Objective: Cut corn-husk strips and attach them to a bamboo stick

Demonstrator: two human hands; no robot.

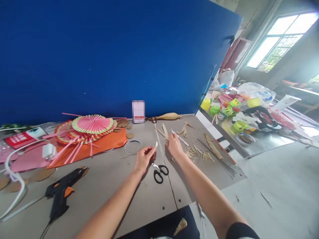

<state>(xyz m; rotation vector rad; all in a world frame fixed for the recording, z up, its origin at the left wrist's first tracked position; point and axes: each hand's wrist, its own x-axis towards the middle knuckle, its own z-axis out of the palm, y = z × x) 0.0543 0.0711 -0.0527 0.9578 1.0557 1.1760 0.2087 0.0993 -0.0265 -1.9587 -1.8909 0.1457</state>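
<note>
My left hand [145, 158] is closed, pinching a small pale piece of dried husk [156, 145] upright between thumb and forefinger. Just below it on the table lie black-handled scissors [156, 166], rings toward me. My right hand [175, 145] is lowered to the tabletop with its fingers curled together. Beside those fingertips stands a longer tan husk strip [164, 130]; whether they grip it or another scrap is hidden. Right of this hand are scattered dried husk scraps [206, 156] and a bundle of thin dark wires [224, 165].
A black glue gun [59, 191] with a white cable lies at left. Pink paper fans [93, 125] rest on orange material [117, 141]. A wire coil [132, 147] sits near my left hand. A blue panel [112, 59] rises behind. Another cluttered table [271, 149] stands at right.
</note>
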